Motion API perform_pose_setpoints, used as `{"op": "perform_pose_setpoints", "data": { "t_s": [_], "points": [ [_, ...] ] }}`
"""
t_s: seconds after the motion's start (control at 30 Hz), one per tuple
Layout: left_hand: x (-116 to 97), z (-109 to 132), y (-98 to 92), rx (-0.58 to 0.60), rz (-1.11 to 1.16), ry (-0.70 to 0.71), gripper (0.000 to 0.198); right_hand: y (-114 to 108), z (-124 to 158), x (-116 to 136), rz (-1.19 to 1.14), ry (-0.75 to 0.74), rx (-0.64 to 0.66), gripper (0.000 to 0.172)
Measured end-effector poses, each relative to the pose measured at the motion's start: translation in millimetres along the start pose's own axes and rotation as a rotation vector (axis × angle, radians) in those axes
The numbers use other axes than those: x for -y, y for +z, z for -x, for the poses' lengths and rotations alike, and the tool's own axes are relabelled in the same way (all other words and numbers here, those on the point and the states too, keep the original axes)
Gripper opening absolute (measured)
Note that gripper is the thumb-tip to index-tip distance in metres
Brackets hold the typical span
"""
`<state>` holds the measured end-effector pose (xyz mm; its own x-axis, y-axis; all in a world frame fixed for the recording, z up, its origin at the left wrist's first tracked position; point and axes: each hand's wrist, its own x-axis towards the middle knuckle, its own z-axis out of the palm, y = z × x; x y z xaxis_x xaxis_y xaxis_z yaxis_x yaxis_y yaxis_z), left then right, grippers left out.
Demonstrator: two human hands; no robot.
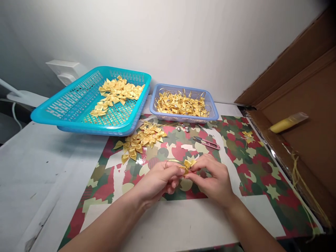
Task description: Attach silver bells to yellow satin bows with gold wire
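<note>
A yellow ribbon bow (189, 163) is pinched between my two hands, above the patterned table covering. My left hand (168, 176) has its thumb and fingers closed on the bow's left side, and a loop of gold cord (175, 161) sticks out above those fingers. From the other side, my right hand (212, 176) grips the bow with thumb and fingertips. The fingers hide part of the bow. Ahead of the hands lie pink-handled thread snips (207, 142), a few silver bells (187, 129) and a pile of yellow bows (143, 140).
A turquoise basket (78, 120) with yellow bows stands at the back left. Beside it, a blue-violet basket (183, 119) holds bows with gold cord loops. Cardboard (301, 105) walls the right side, with a yellow-filled tube (287, 122) and hanging yellow threads (296, 175).
</note>
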<state>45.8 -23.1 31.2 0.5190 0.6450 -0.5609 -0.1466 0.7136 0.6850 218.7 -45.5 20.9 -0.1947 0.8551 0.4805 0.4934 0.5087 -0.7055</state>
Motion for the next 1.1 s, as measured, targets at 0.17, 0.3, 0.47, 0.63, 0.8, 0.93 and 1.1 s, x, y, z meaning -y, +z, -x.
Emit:
{"op": "perform_pose_setpoints", "data": {
  "t_s": [0.17,0.3,0.47,0.63,0.8,0.93,1.1],
  "points": [
    [0.6,1.9,5.5,-0.109,-0.175,0.113,0.020,-9.9,-2.8,2.5,-0.106,0.092,0.031,0.018],
    [6.1,4.6,8.1,-0.253,-0.326,0.275,0.014,-14.5,-4.2,3.3,-0.104,0.163,-0.012,0.007],
    [12.8,6.8,5.3,-0.388,-0.660,0.502,0.008,-10.7,-4.3,6.9,-0.006,0.083,-0.006,0.010],
    [11.9,7.5,5.0,-0.421,-0.764,0.598,0.008,-9.6,-2.2,7.6,0.033,0.068,-0.045,0.017],
    [12.0,8.2,6.7,-0.440,-0.733,0.624,0.008,-8.0,-0.1,6.1,0.036,0.144,-0.003,0.022],
    [13.5,7.5,5.6,-0.445,-0.819,0.662,0.009,-8.6,-1.4,8.0,0.030,0.164,0.020,0.019],
    [15.9,6.4,3.7,-0.460,-0.937,0.732,0.008,-8.8,-2.0,7.5,0.026,0.174,0.038,0.013]
  ]
}}
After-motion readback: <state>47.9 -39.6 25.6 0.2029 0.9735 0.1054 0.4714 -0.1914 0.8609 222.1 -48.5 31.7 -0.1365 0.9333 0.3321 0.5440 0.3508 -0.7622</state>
